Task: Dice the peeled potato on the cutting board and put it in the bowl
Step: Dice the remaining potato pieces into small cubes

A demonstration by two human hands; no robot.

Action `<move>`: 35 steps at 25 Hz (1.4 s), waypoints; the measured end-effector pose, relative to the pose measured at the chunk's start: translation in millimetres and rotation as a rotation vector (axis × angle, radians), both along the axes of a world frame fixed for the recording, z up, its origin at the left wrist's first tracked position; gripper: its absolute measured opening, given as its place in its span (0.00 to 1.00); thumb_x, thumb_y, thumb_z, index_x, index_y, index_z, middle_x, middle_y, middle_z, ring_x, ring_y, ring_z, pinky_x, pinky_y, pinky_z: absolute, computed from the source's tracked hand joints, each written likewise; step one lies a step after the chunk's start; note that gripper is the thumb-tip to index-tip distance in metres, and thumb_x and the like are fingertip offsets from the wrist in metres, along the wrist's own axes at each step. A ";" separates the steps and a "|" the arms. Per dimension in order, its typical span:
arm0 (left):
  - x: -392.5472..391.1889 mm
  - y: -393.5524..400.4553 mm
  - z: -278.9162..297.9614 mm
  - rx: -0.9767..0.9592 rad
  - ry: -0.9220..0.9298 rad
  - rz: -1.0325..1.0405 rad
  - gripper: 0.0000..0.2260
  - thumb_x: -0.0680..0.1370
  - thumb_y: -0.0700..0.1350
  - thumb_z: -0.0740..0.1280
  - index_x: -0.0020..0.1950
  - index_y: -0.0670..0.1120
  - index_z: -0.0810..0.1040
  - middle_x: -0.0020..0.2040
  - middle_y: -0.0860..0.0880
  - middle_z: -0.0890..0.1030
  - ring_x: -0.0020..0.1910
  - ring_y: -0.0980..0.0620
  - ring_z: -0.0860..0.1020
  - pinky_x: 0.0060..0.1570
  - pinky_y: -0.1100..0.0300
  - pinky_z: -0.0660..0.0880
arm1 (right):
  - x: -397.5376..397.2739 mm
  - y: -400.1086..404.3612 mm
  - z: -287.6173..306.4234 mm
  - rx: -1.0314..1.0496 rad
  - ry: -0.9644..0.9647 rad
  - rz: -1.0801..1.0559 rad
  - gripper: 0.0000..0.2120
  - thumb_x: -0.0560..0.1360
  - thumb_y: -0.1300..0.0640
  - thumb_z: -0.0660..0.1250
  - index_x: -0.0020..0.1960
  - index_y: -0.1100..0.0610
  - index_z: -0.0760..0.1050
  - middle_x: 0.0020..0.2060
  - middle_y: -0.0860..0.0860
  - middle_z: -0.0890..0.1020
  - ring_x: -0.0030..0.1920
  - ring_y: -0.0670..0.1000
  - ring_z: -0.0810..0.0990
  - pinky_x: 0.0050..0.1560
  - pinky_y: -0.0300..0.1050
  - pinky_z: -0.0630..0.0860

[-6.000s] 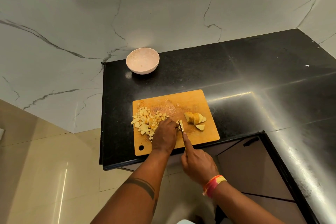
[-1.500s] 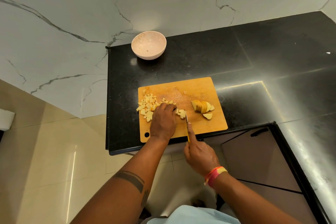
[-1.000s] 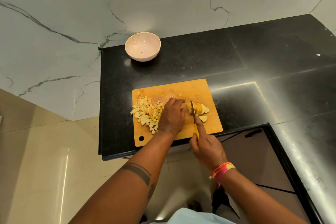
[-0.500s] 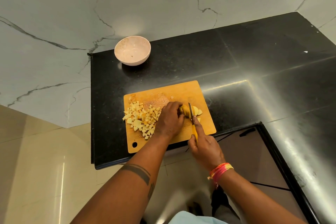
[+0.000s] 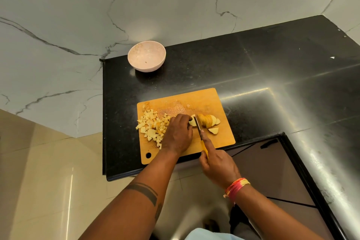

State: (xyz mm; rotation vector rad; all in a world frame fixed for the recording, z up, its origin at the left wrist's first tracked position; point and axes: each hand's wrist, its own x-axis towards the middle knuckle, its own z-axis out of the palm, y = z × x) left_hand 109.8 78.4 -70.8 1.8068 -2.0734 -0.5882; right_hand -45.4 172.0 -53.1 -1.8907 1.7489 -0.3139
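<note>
Hands: left [image 5: 178, 132] on potato slice [image 5: 192, 121], right [image 5: 218, 163] around knife [image 5: 198, 127].

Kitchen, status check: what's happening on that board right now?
Right hand gripping knife, left hand steadying potato slices. Diced pile on cutting board. Bowl holds no potato.
</note>
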 end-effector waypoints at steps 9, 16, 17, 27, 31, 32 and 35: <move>-5.7 -4.7 4.6 0.029 -0.112 -0.027 0.22 0.82 0.51 0.63 0.75 0.47 0.70 0.64 0.48 0.72 0.61 0.47 0.70 0.62 0.52 0.73 | 9.3 -20.8 0.7 0.067 0.020 -0.069 0.34 0.82 0.51 0.56 0.82 0.45 0.44 0.29 0.48 0.73 0.28 0.50 0.72 0.28 0.46 0.62; -8.4 -7.6 10.8 0.042 -0.130 -0.028 0.22 0.81 0.51 0.64 0.74 0.47 0.71 0.63 0.47 0.73 0.62 0.46 0.71 0.64 0.51 0.71 | 1.6 -17.6 -4.4 0.096 0.038 0.003 0.34 0.81 0.50 0.56 0.82 0.45 0.43 0.30 0.49 0.74 0.30 0.51 0.74 0.30 0.48 0.69; -7.5 -6.0 11.5 0.049 -0.138 -0.029 0.22 0.81 0.52 0.64 0.74 0.47 0.71 0.63 0.47 0.73 0.62 0.46 0.71 0.64 0.51 0.71 | -0.1 -14.2 -4.8 0.100 0.043 0.014 0.34 0.81 0.49 0.55 0.82 0.44 0.41 0.31 0.49 0.75 0.31 0.51 0.75 0.31 0.49 0.70; -1.7 15.6 16.4 0.082 -0.247 -0.034 0.22 0.80 0.55 0.65 0.73 0.50 0.71 0.65 0.48 0.73 0.64 0.46 0.70 0.64 0.50 0.69 | -6.1 6.5 1.6 0.107 0.086 0.102 0.34 0.82 0.49 0.54 0.82 0.44 0.40 0.32 0.49 0.75 0.32 0.51 0.75 0.33 0.52 0.72; -4.7 17.3 17.4 0.083 -0.239 0.001 0.20 0.81 0.54 0.66 0.72 0.50 0.72 0.64 0.48 0.74 0.63 0.46 0.71 0.62 0.50 0.69 | -0.1 2.1 7.6 0.064 0.123 0.074 0.34 0.82 0.49 0.55 0.82 0.45 0.42 0.32 0.49 0.74 0.32 0.51 0.73 0.33 0.47 0.67; -4.8 16.8 17.7 0.083 -0.235 0.005 0.20 0.81 0.53 0.66 0.71 0.50 0.73 0.64 0.49 0.74 0.63 0.46 0.71 0.62 0.50 0.69 | 2.8 0.0 8.4 0.067 0.134 0.077 0.33 0.82 0.49 0.55 0.82 0.45 0.43 0.33 0.49 0.74 0.32 0.51 0.73 0.33 0.47 0.66; -4.2 15.6 19.3 0.086 -0.227 0.008 0.18 0.81 0.51 0.65 0.70 0.50 0.75 0.63 0.49 0.75 0.62 0.45 0.71 0.61 0.50 0.69 | 10.0 -8.7 8.2 0.078 0.151 0.090 0.33 0.81 0.49 0.54 0.82 0.45 0.43 0.35 0.52 0.76 0.34 0.53 0.76 0.34 0.49 0.74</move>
